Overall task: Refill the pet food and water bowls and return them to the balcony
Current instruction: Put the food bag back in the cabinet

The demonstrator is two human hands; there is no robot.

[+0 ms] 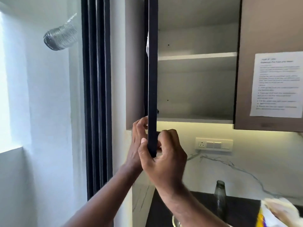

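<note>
left hand (pixel 139 136) gripped cabinet door (pixel 152 79) bottom edge | right hand (pixel 164 154) gripped it just below | bag (pixel 277 213), possibly pet food, far below-right

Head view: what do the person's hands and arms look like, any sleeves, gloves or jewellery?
Both forearms are bare as far as the frame shows. No gloves, rings or watch show on the left hand or right hand.

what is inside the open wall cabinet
Both visible shelves of the wall cabinet look bare, showing only grey back panel. The open door, edge-on and held by the left hand and right hand, hides the cabinet's left strip.
</note>
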